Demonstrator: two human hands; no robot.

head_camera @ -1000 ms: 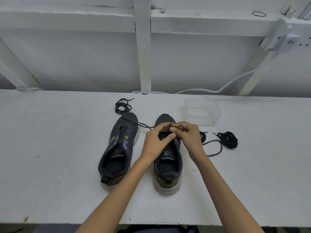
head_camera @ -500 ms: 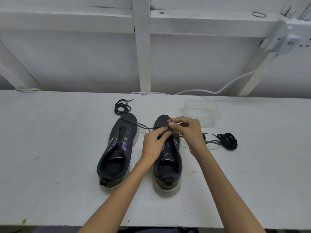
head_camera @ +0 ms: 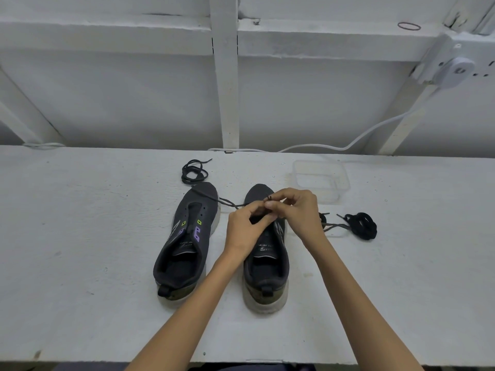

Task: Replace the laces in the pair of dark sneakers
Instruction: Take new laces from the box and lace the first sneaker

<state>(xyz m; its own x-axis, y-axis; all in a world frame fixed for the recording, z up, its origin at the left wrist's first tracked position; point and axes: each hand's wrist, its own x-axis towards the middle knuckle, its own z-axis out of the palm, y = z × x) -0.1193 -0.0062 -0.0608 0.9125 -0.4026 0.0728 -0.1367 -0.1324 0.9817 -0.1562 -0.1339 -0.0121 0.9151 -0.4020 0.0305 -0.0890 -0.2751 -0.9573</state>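
On the bench (head_camera: 80,236), both hands meet over the forepart of the right sneaker (head_camera: 263,263), hiding its eyelets. The right hand (head_camera: 297,210) pinches the tip of a dark lace (head_camera: 227,202); the left hand (head_camera: 246,228) pinches it lower down. Its slack crosses the left sneaker's (head_camera: 184,245) toe.

Sneakers (head_camera: 222,245) side by side on table (head_camera: 80,236)

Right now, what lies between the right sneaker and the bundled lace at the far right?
In the head view, a loose dark lace strand lies between the right sneaker and the bundled lace; the right hand hides its near end.
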